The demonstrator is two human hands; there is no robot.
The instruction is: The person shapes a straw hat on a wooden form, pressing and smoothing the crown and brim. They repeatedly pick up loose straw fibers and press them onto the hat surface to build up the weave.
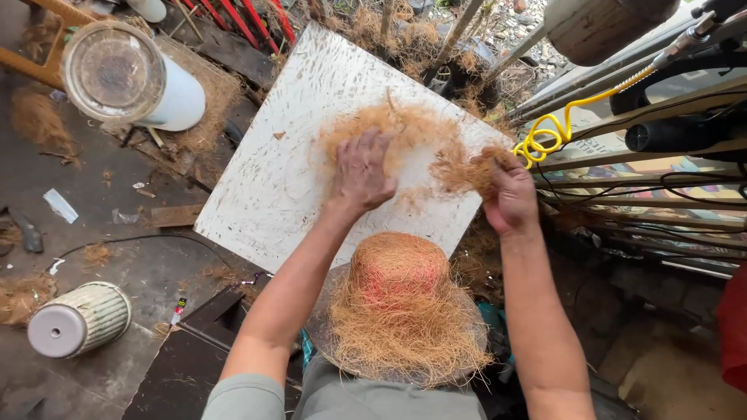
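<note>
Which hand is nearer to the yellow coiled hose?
Right. The right hand grips fibre just below-left of the yellow coiled hose; the left hand presses the fibre pile mid-board, farther away.

A colourful printed sheet [669,167], like a poster, lies flat at the right of the frame under black cables. A small tube [178,311] with a red and yellow label lies lower left.
</note>
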